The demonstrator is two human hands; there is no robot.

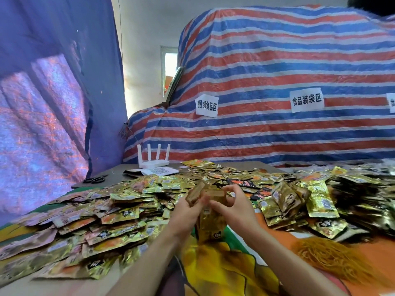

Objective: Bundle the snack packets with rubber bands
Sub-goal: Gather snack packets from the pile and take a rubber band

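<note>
- The stack of snack packets sits between both hands at the centre of the view, just in front of the person, above the printed cloth.
- The left hand grips the stack from its left side, fingers curled round the upper part. I judge this keeps the packets squared while a band goes on.
- The right hand is at the top right of the stack, fingers curled and thumb and forefinger raised close together. It looks like the pose for stretching a band, but no band shows in the blur, so I cannot tell what it grasps.
- The stack stands on end with its long axis roughly upright. Its lower end points down toward the cloth, and its blurred top leans away from the person toward the heap.
- Loose packets lie spread to the left and beyond the hands, within reach for the next stack.
- The rubber bands lie in an orange heap on the cloth to the right, near the right forearm, which probably suits quick picking by that hand.
</note>
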